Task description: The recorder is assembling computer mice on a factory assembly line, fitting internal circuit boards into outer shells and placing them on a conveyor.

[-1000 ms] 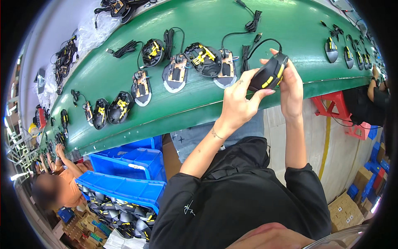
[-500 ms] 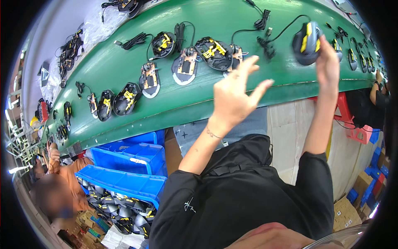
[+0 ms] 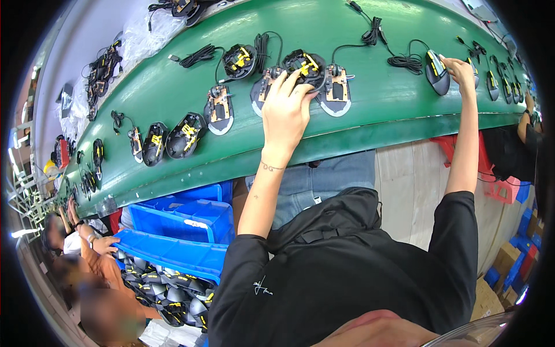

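Your right hand (image 3: pixel 459 69) is stretched far out to the right, fingertips resting on an assembled black mouse (image 3: pixel 436 72) with a yellow stripe, sitting on the green conveyor belt (image 3: pixel 370 118); the fingers look loosely curled against it rather than clamped. Its coiled cable (image 3: pixel 407 62) lies just beside it. Your left hand (image 3: pixel 286 110) is spread open over the belt, fingertips touching a black and yellow mouse shell (image 3: pixel 303 62). Two open mouse bases (image 3: pixel 336 92) flank that hand, circuit boards showing. Down left, blue bins (image 3: pixel 185 217) sit below the belt's edge, one full of mouse shells.
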Tool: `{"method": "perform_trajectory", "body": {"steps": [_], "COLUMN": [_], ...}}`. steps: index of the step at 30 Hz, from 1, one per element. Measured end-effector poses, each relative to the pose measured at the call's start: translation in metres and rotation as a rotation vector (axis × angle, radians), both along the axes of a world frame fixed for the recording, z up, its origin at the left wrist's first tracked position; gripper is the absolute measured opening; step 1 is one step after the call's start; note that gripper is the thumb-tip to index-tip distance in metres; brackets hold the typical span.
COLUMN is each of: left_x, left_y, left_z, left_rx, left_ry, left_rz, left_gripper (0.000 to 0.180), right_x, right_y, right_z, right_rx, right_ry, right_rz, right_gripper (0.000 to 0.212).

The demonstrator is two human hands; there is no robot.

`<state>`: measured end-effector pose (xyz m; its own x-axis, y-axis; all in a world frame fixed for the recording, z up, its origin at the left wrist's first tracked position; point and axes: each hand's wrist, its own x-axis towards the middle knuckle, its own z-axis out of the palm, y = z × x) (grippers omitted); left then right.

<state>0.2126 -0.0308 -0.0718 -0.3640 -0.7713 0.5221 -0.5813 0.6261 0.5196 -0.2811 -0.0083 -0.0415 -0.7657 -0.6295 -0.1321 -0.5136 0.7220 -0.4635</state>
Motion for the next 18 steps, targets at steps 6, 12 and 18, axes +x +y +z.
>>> {"method": "perform_trajectory", "body": {"steps": [6,12,18], "left_x": [-0.015,-0.038,-0.065], "left_y": [0.023,0.023,0.008], "left_z": [0.017,0.004,0.017], "left_rx": [-0.040,0.215,0.439], "left_ry": [0.226,0.315,-0.184], "left_rz": [-0.230,-0.074,0.122], "left_gripper": [0.020,0.058,0.075], "right_x": [0.235,0.260,0.273], "right_y": [0.027,0.035,0.037], "right_z": [0.038,0.020,-0.001], "right_rx": [-0.577,-0.565,-0.124], "right_ry": [-0.681,-0.932,0.563], "right_rz": [0.223,0.152,0.495], "right_gripper": [0.039,0.034,0.063]}}
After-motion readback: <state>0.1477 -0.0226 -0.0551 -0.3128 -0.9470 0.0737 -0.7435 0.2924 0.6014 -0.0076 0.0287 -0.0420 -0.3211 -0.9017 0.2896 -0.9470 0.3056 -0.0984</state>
